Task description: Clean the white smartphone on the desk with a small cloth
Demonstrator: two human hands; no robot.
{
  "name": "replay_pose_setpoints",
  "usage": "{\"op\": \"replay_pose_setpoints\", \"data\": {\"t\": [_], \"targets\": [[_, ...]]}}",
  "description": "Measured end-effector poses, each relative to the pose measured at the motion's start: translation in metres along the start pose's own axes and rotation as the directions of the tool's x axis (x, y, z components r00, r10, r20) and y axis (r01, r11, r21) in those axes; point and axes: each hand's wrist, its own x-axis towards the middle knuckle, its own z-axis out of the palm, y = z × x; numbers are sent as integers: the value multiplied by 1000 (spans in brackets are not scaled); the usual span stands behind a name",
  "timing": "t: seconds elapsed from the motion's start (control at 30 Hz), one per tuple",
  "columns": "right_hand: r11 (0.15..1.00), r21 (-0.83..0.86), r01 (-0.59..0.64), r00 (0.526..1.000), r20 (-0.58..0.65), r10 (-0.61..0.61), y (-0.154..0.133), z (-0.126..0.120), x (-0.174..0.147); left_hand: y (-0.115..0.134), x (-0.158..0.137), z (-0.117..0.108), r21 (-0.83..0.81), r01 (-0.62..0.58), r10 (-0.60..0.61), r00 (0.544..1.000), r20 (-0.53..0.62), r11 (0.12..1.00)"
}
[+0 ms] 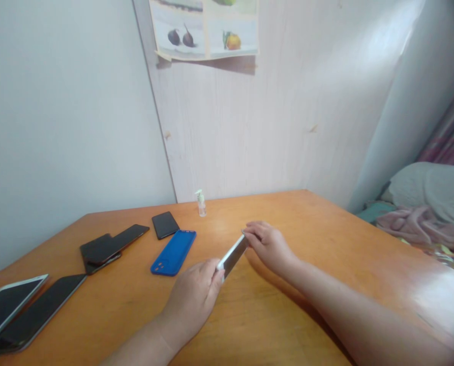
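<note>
Now | my left hand point(196, 291) grips the phone's point(235, 258) near end, right hand point(269, 247) pinches its far end | phone raised; work looks midway, remainder unclear | case point(174, 254) at nine o'clock

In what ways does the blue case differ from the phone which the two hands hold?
The case is blue, while the phone shows a white edge and a dark face. The case lies flat on the table; the phone is held above it, tilted, between the left hand and the right hand. Both are long and thin.
</note>
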Motion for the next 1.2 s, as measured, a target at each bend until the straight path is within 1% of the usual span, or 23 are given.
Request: {"op": "replay_pose_setpoints", "data": {"t": [0.07, 0.13, 0.2, 0.27, 0.33, 0.4, 0.47, 0.6, 0.63, 0.77, 0.8, 0.9, 1.0, 1.07, 1.1, 1.13, 1.2], "targets": [[998, -2, 59, 997, 58, -58, -9, 6, -7, -1, 0, 0, -10, 15, -15, 1000, 1, 1000], [991, -9, 134, 979, 156, -131, -19, 11, -15, -1, -1, 0, -19, 29, -30, 1000, -6, 999], [986, -47, 158, 965, 218, -144, -21, 12, -16, -1, -1, -1, -29, 35, -35, 999, -11, 999], [985, -124, 118, 977, 191, -93, -14, 7, -12, -1, -1, -2, -40, 29, -30, 1000, -8, 999], [979, -198, 57, 993, 111, -36, -3, 2, -5, -1, -1, -2, -43, 21, -21, 1000, -5, 999], [972, -232, 26, 998, 65, -11, 3, -1, -1, -2, -1, 0, -41, 14, -15, 1000, -11, 999], [975, -217, 51, 996, 80, -34, 0, 1, -2, -3, -1, 1, -43, 10, -11, 1000, -22, 999], [981, -139, 138, 981, 154, -116, -10, 6, -7, -6, -1, 3, -66, 18, -19, 1000, -24, 998], [982, -138, 131, 983, 148, -110, -9, 5, -6, -6, -1, 3, -70, 18, -20, 1000, -23, 997], [986, -163, 41, 997, 66, -31, 5, 0, 1, -5, 0, 1, -62, 11, -12, 1000, -24, 998], [986, -160, 36, 998, 64, -26, 6, -1, 1, -4, 0, 1, -60, 11, -12, 1000, -24, 998], [990, -113, 90, 987, 145, -73, -10, 3, -7, -4, 0, 2, -62, 16, -18, 999, -28, 998], [984, -19, 176, 949, 269, -164, -36, 11, -21, -6, 0, 4, -73, 15, -18, 999, -43, 997], [975, 18, 223, 921, 323, -217, -44, 13, -26, -7, 0, 4, -80, 10, -14, 999, -50, 997], [973, 17, 232, 917, 330, -224, -44, 12, -26, -6, 0, 4, -79, 7, -11, 999, -49, 997], [974, -2, 225, 923, 322, -212, -41, 10, -24, -6, 0, 4, -76, 5, -9, 999, -44, 997], [983, -71, 168, 952, 272, -143, -30, 5, -17, -5, 0, 2, -67, 1, -4, 999, -34, 998]]}}
